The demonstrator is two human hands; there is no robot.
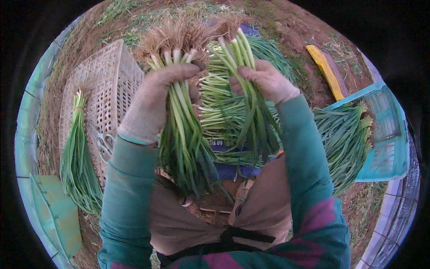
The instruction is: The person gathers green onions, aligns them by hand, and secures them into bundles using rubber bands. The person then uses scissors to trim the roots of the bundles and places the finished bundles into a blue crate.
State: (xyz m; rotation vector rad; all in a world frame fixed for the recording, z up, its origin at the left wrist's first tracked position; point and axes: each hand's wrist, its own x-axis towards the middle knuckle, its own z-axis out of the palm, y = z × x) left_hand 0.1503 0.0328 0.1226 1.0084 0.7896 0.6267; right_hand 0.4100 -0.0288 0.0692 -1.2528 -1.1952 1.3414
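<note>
My left hand (pixel 169 75), in a soiled knit glove, grips a thick bunch of green garlic-like alliums (pixel 183 104) with bushy brown roots upward and leaves hanging down. My right hand (pixel 258 79), also gloved, holds a smaller bunch (pixel 247 64) between thumb and fingers, its roots close beside those of the other bunch. Beneath and beyond the hands lies a pile of the same stalks (pixel 215 116), pale ends mostly to the left. Part of the pile is hidden by the held bunches and my right hand.
At left, a plastic crate (pixel 104 74) carries a banded bundle (pixel 79 134) and scissors (pixel 104 143). A teal crate (pixel 386 161) at right holds more bundles (pixel 346 141). A yellow-edged block (pixel 324 70) lies on the soil beyond. A green container (pixel 57 212) stands at lower left.
</note>
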